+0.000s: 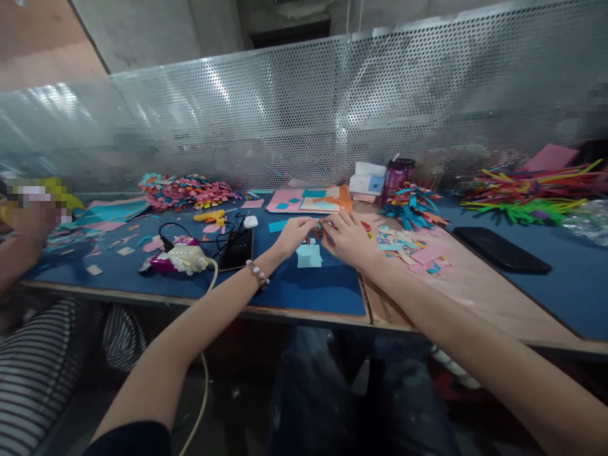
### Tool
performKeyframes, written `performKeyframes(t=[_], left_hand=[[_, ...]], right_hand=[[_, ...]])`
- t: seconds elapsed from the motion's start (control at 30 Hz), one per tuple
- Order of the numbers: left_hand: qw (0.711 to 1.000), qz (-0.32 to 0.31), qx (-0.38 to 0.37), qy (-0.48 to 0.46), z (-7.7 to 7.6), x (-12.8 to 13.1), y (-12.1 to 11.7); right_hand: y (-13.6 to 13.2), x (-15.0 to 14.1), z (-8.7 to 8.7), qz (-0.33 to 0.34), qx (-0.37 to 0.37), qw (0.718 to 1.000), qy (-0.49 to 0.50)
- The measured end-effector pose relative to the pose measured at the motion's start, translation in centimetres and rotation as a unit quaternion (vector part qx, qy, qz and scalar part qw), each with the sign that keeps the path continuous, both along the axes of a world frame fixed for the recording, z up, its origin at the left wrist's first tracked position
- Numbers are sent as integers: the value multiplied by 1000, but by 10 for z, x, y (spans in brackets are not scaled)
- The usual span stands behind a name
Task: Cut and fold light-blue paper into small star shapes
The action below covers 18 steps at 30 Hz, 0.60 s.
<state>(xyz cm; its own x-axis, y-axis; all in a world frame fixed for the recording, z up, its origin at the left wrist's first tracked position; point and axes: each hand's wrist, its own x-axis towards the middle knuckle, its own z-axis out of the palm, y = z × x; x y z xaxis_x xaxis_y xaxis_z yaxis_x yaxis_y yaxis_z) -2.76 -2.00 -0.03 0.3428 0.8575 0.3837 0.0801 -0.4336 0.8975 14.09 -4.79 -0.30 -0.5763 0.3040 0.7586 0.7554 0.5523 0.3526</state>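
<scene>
1 perforated metal panel (304, 120) | grey concrete wall (213, 25) behind | blue tabletop (313, 294), wooden edge

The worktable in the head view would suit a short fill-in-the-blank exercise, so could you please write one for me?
1. The glue gun lying on the table is ____ in colour.
2. The right hand wears no bracelet; the beaded bracelet is on the ____ wrist.
3. The tabletop directly below the hands is ____.
4. The metal panel behind the table is covered in small ____.

Missing words: yellow; left; blue; holes.
</scene>
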Motion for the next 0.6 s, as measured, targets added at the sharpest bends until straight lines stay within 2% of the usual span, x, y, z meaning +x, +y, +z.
performKeyframes(t=[0.1, 0.2, 0.3, 0.37, 0.47, 0.53, 0.6], left_hand=[[1000, -11, 23, 6, 1, -1, 0], [998, -31, 49, 13, 2, -4, 1], [997, -44, 59, 31, 5, -7, 0], [996, -53, 51, 50, 8, -9, -1], [994, -62, 44, 79, 12, -11, -3], [993, -69, 35, 90, 13, -11, -3], [993, -71, 23, 92, 13, -12, -3]], right_hand=[[-1, -1, -1, 4, 1, 1000, 5], [-3, -1, 2, 36, -11, 998, 49], [-4, -1, 8, 102, -81, 980, 153], [-4, -1, 14, 137, -165, 944, 249], [-1, 1, 19, 151, -308, 870, 354], [3, 3, 19, 156, -376, 829, 383], [8, 5, 16, 164, -410, 806, 394]])
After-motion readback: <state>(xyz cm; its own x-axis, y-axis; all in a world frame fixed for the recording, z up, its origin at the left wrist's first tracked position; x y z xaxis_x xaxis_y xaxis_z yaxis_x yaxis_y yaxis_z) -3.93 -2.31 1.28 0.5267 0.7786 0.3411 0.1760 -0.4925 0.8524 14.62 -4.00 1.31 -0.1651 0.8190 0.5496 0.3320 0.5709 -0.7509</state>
